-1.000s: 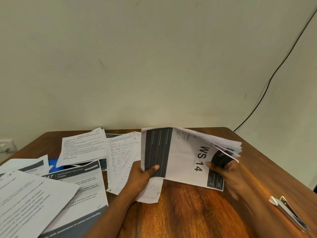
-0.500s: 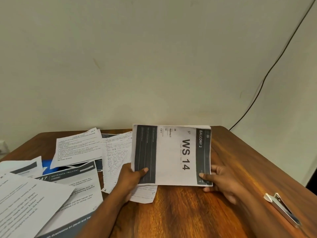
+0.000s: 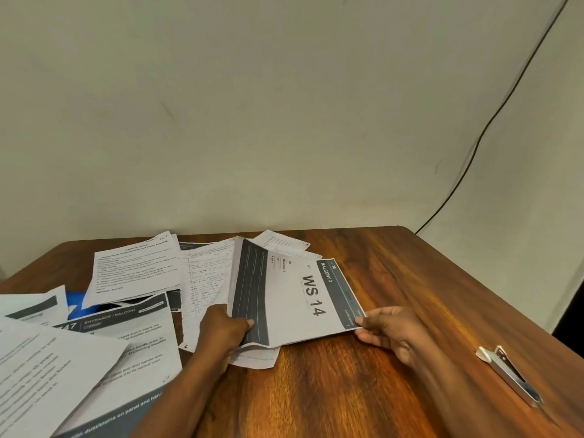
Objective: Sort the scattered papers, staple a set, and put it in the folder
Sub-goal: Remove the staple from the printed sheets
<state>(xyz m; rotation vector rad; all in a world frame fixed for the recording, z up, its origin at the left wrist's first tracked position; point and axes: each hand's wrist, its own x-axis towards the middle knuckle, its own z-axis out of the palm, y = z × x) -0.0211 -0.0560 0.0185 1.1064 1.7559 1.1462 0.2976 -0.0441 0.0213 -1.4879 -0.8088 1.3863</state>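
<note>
A sheet printed "WS 14" tops a stack of papers [image 3: 294, 295] low over the middle of the wooden table [image 3: 395, 279]. My left hand [image 3: 222, 327] grips the stack's near left corner, thumb on the dark band. My right hand [image 3: 388, 330] pinches its near right corner. More papers lie scattered at the left: a typed sheet [image 3: 136, 267], a handwritten lined sheet [image 3: 205, 279] and a dark-banded "Entrance / Balcony" sheet [image 3: 126, 343]. A blue folder [image 3: 77, 303] shows only as a patch under them. A metal stapler [image 3: 508, 374] lies at the right.
A large blurred sheet [image 3: 41, 368] covers the near left corner. The table's right edge runs just past the stapler. A black cable [image 3: 493, 121] hangs down the wall beyond the far right corner. Bare wood lies between the stack and the stapler.
The stack stood fanned in both hands, then squared upright; now it is lowered flatter towards the table. My hands keep hold of its two near corners.
</note>
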